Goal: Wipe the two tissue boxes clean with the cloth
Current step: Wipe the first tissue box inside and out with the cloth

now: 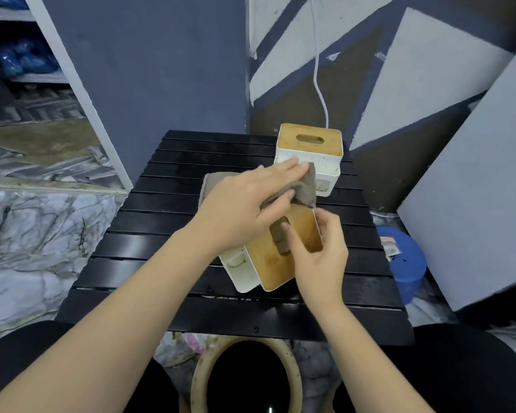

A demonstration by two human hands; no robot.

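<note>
Landmark = near tissue box (276, 265), white body w/ wooden lid, lying tilted on the black slatted counter (161, 234) about mid-counter, lid facing up toward the camera, one white side turned left.

Nearest the camera, below the counter's front edge: a round tan-rimmed bin (246, 380) w/ dark inside, between the person's dark-clothed knees.

Right hand (316, 257) is on the near box's right side: fingers curled over the lid's right edge, thumb lying on the wood by the slot, gripping the box.

Left hand (248, 204) is over the box's far-left part, palm down, fingers mostly straight; thumb & fingers pinch the grey cloth (306, 187). Cloth bunches up at the box's far corner, a fold of it runs under the hand and part sits in the lid slot; more cloth shows behind the wrist, to the far left of the box.

Far tissue box (309, 156) stands upright just beyond the near box & slightly right, wooden lid w/ oval slot on top, speckled white front. Left fingertips reach its lower front; touching or not, can't tell.

Blue bucket (405, 263) on the floor right of the near box, off the counter. White cable (319, 84) hangs down the wall behind the far box.
</note>
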